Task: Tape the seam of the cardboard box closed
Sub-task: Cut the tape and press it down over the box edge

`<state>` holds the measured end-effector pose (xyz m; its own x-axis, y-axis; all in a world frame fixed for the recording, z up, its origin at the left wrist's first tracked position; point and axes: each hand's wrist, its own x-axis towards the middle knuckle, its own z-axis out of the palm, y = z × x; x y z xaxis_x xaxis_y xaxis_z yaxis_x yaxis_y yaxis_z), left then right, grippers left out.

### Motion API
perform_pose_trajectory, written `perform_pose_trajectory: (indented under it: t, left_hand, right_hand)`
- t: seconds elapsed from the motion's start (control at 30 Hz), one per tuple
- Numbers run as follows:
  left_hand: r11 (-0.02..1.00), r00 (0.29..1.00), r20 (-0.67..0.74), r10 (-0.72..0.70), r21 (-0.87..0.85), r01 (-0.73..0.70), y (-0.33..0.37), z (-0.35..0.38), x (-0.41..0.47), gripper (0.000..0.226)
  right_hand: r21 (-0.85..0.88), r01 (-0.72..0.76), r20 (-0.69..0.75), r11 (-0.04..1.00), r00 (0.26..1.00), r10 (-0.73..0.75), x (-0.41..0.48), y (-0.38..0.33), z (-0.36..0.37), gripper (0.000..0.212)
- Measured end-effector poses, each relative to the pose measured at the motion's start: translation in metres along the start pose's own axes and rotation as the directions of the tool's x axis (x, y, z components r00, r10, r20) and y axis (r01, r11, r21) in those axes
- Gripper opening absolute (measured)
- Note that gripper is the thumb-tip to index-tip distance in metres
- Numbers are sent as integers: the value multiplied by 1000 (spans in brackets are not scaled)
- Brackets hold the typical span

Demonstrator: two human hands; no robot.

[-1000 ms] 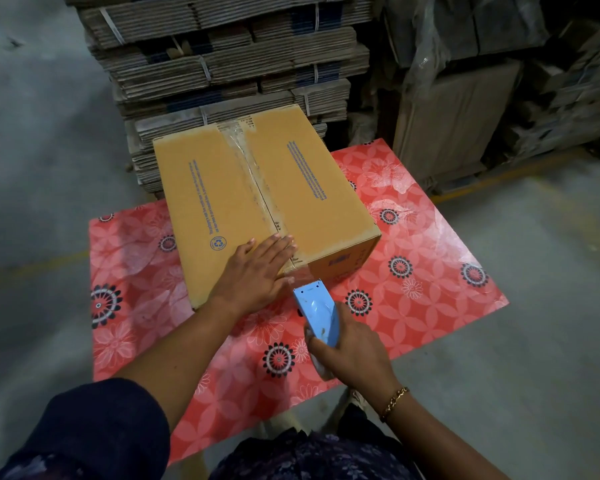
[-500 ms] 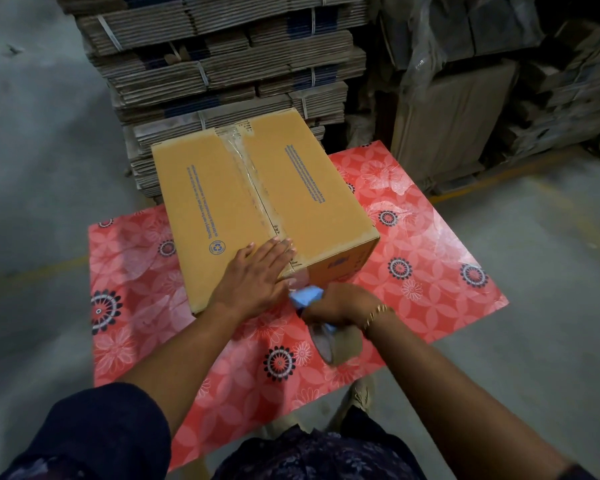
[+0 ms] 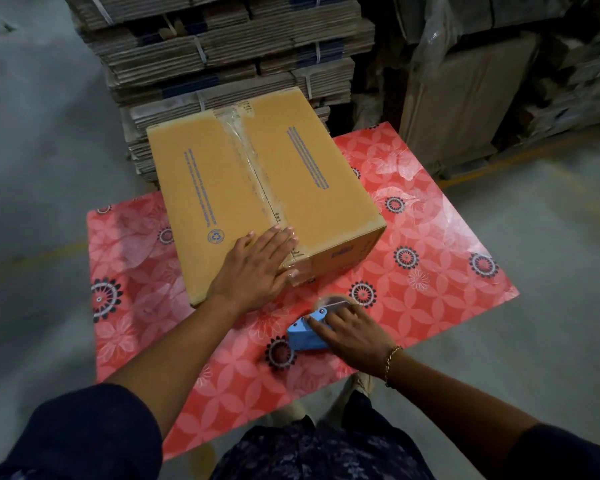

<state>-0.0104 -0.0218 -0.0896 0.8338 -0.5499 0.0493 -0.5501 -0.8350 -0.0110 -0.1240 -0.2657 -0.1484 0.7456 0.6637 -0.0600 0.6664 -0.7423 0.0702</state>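
The right hand [image 3: 355,336] lies nearest, fingers curled over a blue tape dispenser [image 3: 307,336] that rests on the tabletop [image 3: 430,292], which has a red floral cover; the roll end of the dispenser sticks out just beyond the fingertips, blurred. A gold bracelet [image 3: 392,363] circles the wrist behind that hand.

Just beyond and to the left of the right hand, the left hand [image 3: 257,271] is spread flat, fingers apart and gripping nothing, pressed on the near edge of the cardboard box [image 3: 312,188]. Its fingertips sit on the clear tape [image 3: 257,178] at the near end of the seam, where the tape folds down over the box's front face. From those fingertips the tape runs away along the seam between the 2 top flaps to the far edge.

Beyond the box stand bundles of flattened cartons [image 3: 222,53].
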Motion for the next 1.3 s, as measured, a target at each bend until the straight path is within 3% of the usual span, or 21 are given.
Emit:
perform_pose_trajectory:
  t: [0.17, 0.23, 0.3, 0.37, 0.4, 0.43, 0.47, 0.5, 0.53, 0.57, 0.67, 0.83, 1.0, 1.2, 1.3]
  left_hand:
    - [1000, 1000, 10, 1, 3, -1, 1, -2, 1, 62]
    - [1000, 1000, 18, 4, -3, -4, 1, -4, 0, 63]
    - [1000, 1000, 21, 8, -15, -8, 1, -7, 0, 65]
    - [1000, 1000, 15, 7, -16, -6, 2, -8, -1, 66]
    - [1000, 1000, 14, 6, -11, -5, 3, -8, -1, 65]
    - [1000, 1000, 16, 7, -6, -7, 2, -8, -1, 64]
    - [1000, 1000, 18, 8, -2, -8, 2, -7, -1, 63]
    - [1000, 1000, 15, 5, 1, -5, 2, -6, -1, 62]
    - [1000, 1000, 10, 3, 3, -3, 1, -5, -1, 62]
    - [1000, 1000, 7, 3, 5, -3, 1, -4, -1, 62]
    - [1000, 1000, 5, 6, -2, -6, 1, -3, 0, 63]
    - [1000, 1000, -24, 15, -11, -16, 1, -1, 0, 62]
    - [998, 994, -89, 63, 14, -62, -1, 0, -2, 61]
    - [938, 920, -193, 342, 134, -320, -6, 10, -11, 43]
    - [921, 899, -209, 385, 147, -360, -8, 9, -12, 38]
  right_hand:
    - [-57, 93, 51, 994, 995, -90, -11, -1, 12, 62]
    - [-20, 67, 79, 998, 995, -66, -19, -3, 11, 62]
    - [108, -102, 61, 989, 993, 96, -22, -6, -3, 56]
    - [322, -332, -24, 887, 934, 358, -14, -6, -26, 41]
    - [497, -419, -26, 760, 868, 495, -4, -3, -39, 35]
    - [710, -472, 67, 523, 784, 617, 8, 1, -53, 33]
    - [870, -463, 247, 168, 706, 663, 23, 8, -62, 32]
    - [893, -417, 423, -166, 656, 625, 37, 16, -68, 32]
    - [852, -374, 523, -366, 638, 565, 50, 23, -70, 32]
    - [827, -363, 556, -430, 642, 528, 59, 27, -70, 29]
    - [853, -310, 509, -420, 675, 535, 68, 25, -71, 13]
    - [895, -252, 438, -367, 650, 621, 71, 19, -61, 12]
    - [931, -270, 364, -245, 625, 690, 75, 13, -57, 14]
    - [936, -302, 332, -181, 592, 734, 79, 11, -49, 17]
    - [937, -308, 322, -166, 574, 752, 81, 9, -46, 16]
